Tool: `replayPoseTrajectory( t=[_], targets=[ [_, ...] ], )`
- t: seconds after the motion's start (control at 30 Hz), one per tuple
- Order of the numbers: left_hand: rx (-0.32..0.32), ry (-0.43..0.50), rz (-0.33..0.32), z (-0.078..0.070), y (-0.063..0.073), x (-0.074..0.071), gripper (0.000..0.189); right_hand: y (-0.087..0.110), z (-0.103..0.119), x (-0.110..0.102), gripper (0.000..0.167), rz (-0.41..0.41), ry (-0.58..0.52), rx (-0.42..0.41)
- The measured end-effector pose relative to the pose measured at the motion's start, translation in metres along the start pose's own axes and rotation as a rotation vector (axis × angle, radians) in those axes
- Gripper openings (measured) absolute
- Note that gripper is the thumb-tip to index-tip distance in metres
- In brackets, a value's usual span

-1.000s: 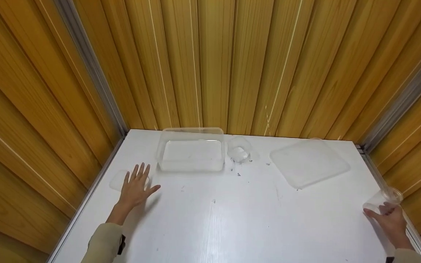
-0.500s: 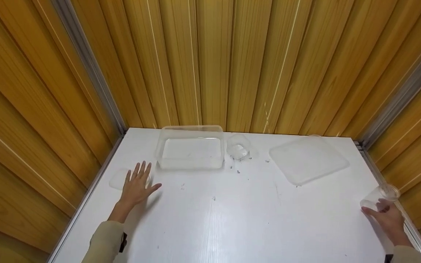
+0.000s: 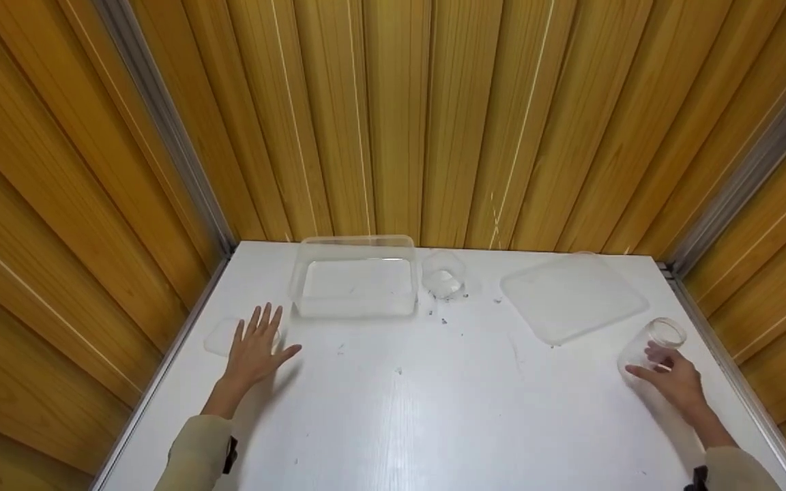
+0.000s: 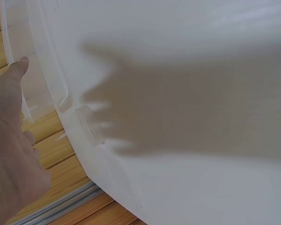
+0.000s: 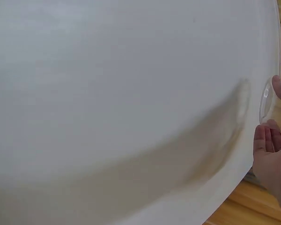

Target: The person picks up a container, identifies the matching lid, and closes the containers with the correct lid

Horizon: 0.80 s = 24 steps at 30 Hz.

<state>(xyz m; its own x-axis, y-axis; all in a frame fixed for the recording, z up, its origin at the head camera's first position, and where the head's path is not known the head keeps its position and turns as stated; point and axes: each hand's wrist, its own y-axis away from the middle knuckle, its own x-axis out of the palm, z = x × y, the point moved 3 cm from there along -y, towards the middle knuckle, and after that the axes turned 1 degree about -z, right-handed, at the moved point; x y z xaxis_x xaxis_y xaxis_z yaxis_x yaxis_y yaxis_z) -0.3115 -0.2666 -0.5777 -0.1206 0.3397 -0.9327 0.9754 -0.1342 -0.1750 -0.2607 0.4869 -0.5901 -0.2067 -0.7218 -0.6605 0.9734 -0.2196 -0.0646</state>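
Note:
My right hand (image 3: 676, 382) grips a clear jar (image 3: 633, 356) between thumb and fingers, near the right side of the white table. The jar is tilted, its round mouth facing up and away; its base (image 5: 266, 102) shows in the right wrist view. On the left, my left hand (image 3: 251, 351) hovers palm down with fingers straight and spread, casting a shadow. Below and partly behind it, a second clear jar (image 3: 221, 337) lies on its side. Its threaded neck (image 4: 90, 125) appears in the left wrist view. The left hand holds nothing.
A clear rectangular tub (image 3: 355, 308) stands at the back of the table (image 3: 447, 409). Right of it is a small clear container (image 3: 444, 273), with tiny specks nearby. A flat translucent lid (image 3: 574, 300) lies at the back right. Wood-patterned walls (image 3: 400, 123) enclose the table.
The right hand has carried its jar leftward from the table's right edge, and the jar has become more upright. The left hand stays in place.

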Motion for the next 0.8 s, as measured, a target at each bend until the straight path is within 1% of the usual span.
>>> replayPoseTrajectory(
  t=[0.07, 0.13, 0.23, 0.33, 0.43, 0.63, 0.7, 0.8],
  targets=[
    [-0.003, 0.003, -0.002, 0.001, 0.003, 0.000, 0.092, -0.003, 0.017, 0.011, 0.068, 0.002, -0.029, -0.057],
    [-0.005, 0.005, -0.009, 0.002, 0.005, 0.000, 0.092, -0.006, 0.034, 0.023, 0.067, 0.019, -0.045, -0.089],
    [0.001, 0.016, -0.033, 0.002, 0.007, 0.000, 0.090, -0.008, 0.058, 0.042, 0.069, 0.080, -0.064, -0.113],
    [0.007, 0.029, -0.040, 0.001, 0.010, 0.001, 0.089, -0.010, 0.076, 0.062, 0.070, 0.134, -0.085, -0.122],
    [-0.009, 0.033, -0.028, 0.001, 0.013, 0.005, 0.089, -0.012, 0.091, 0.088, 0.069, 0.172, -0.117, -0.133],
    [-0.024, 0.004, 0.016, -0.001, 0.015, 0.011, 0.090, -0.008, 0.122, 0.149, 0.067, 0.264, -0.234, -0.173],
    [-0.019, 0.004, 0.021, -0.001, 0.017, 0.012, 0.090, -0.007, 0.131, 0.166, 0.067, 0.282, -0.252, -0.178],
    [-0.024, 0.003, 0.007, 0.003, 0.021, 0.012, 0.090, -0.006, 0.143, 0.190, 0.067, 0.293, -0.267, -0.169]
  ],
)
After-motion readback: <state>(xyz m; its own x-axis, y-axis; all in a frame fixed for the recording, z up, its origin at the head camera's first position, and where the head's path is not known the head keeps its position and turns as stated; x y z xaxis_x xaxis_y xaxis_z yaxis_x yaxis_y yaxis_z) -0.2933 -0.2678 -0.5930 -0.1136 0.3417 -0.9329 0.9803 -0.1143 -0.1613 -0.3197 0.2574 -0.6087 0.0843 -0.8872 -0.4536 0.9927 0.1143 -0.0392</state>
